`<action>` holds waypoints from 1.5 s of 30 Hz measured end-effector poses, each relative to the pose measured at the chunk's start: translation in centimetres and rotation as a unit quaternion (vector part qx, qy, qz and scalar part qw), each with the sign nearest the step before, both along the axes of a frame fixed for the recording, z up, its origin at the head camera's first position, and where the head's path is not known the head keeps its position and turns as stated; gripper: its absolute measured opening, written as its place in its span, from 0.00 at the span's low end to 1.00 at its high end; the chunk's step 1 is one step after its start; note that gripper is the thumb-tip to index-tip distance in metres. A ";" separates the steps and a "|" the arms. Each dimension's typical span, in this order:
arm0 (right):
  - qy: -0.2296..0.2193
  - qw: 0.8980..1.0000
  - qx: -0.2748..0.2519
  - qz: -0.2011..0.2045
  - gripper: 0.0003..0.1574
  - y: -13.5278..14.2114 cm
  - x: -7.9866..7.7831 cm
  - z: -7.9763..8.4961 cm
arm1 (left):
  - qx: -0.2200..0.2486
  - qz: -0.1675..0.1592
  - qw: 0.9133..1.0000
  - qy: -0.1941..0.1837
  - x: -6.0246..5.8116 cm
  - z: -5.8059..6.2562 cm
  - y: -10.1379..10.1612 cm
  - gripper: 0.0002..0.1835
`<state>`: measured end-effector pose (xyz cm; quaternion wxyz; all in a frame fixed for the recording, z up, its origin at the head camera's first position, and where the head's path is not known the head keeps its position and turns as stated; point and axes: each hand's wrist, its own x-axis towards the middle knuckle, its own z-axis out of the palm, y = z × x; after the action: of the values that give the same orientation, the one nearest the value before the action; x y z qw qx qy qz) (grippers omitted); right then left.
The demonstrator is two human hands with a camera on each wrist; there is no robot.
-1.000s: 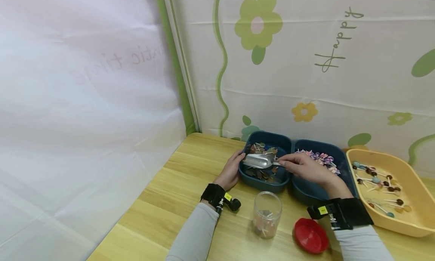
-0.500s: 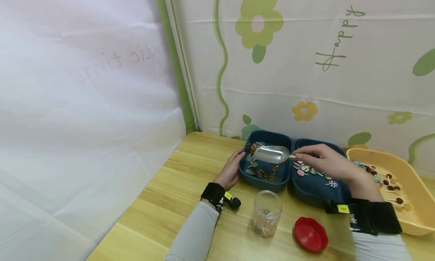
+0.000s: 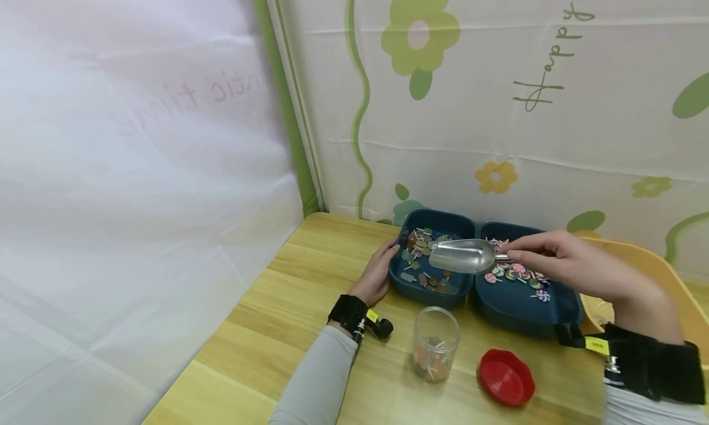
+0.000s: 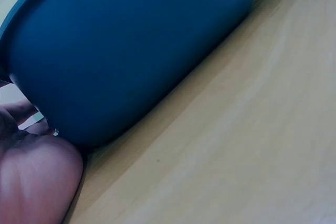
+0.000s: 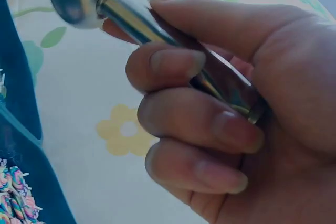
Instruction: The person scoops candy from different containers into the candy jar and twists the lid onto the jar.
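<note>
My right hand grips the handle of a metal scoop, its fingers wrapped round it in the right wrist view. The scoop's bowl points left, above where two dark blue bins meet, and no pieces show in it. My left hand holds the left blue bin at its left side, thumb at the rim. In that bin lie small translucent popsicle-shaped pieces on sticks. Below the bins stands a clear jar, uncapped, partly filled with similar pieces. A red lid lies to the jar's right.
Small swirl lollipops lie in the right blue bin. A yellow bin stands further right, partly behind my right forearm. A patterned curtain hangs behind the wooden table, and white cloth hangs at left.
My right hand has lifted the scoop out of the left bin's pieces and moved it right, towards the bins' shared edge. My left hand has stayed on the bin.
</note>
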<state>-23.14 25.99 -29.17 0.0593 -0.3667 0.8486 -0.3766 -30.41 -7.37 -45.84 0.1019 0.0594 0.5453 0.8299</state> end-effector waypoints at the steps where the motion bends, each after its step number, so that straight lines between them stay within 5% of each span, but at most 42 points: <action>1: 0.003 1.000 0.012 -0.009 0.16 -0.2 -0.1 -0.1 | -0.002 0.002 1.000 -0.001 0.0 0.0 0.0 0.28; 7: 0.031 0.988 0.128 -0.079 0.13 -2.6 -1.2 -0.9 | -0.003 0.001 1.000 0.003 -0.1 0.1 0.0 0.28; 11: 0.042 0.984 0.154 -0.084 0.12 -5.5 -1.9 -2.5 | 0.005 -0.004 1.000 0.009 0.0 0.1 0.0 0.28; 16: 0.024 0.989 0.134 -0.054 0.14 -8.8 -3.0 -5.5 | 0.013 0.003 1.000 0.008 0.2 -0.1 0.0 0.26; 21: 0.006 0.995 0.096 -0.036 0.14 -8.9 -3.7 -7.2 | 0.017 0.004 1.000 0.007 0.3 -0.2 0.0 0.26; 27: -0.027 0.999 0.046 -0.013 0.16 -7.8 -4.2 -7.4 | 0.016 0.006 1.000 0.006 0.2 -0.1 0.0 0.27; 34: -0.077 0.996 -0.009 -0.037 0.19 -6.8 -4.2 -6.9 | 0.003 0.004 1.000 0.007 0.1 0.0 0.0 0.28; 45: -0.041 0.996 -0.014 -0.076 0.21 -6.6 -4.5 -7.6 | -0.001 0.008 1.000 0.004 0.2 0.1 0.1 0.27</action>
<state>-27.69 19.37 -36.76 0.0603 -0.2861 0.8657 -0.4063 -30.17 -7.31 -45.74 0.0932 0.0581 0.5473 0.8297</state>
